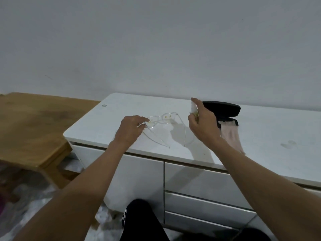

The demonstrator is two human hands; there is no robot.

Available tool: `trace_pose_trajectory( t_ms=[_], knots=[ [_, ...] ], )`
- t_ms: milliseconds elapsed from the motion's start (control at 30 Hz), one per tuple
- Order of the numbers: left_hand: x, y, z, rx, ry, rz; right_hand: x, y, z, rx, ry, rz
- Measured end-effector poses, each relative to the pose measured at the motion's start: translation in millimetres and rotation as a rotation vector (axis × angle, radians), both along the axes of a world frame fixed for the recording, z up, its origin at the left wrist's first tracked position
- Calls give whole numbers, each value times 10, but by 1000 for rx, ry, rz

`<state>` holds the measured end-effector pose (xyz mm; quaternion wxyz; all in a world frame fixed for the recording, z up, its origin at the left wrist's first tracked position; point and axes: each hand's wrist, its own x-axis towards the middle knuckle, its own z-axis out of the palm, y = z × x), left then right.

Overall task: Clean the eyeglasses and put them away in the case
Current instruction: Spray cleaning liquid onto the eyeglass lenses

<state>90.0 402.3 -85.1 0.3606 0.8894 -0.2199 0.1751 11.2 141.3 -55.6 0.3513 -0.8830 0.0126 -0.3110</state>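
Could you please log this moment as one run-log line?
left hand: pinches eyeglasses | right hand: grips spray bottle | case: open

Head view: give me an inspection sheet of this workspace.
Surface: white cabinet top, smudged at right.
Job's things: clear eyeglasses unfolded, yellowish specks on lenses; black case open, pale cloth hanging out.
Clutter: nothing seen.
Grippers: left hand pinches a temple; right hand grips a small white spray bottle.
Cables: nothing seen.
Surroundings: wooden table at left, drawers below, bare wall.
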Motion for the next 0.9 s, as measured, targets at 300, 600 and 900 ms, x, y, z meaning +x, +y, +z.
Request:
trace_pose_trajectory(
  t_ms=[300,600,900],
  knots=[
    [19,-173,-23,-313,18,52,-14,-151,-74,46,27,-18],
    [76,-234,251,-685,124,105,-86,-216,-185,133,28,-56],
    [51,-341,607,-855,205,108,-94,-126,-175,100,-16,-29]
  ],
)
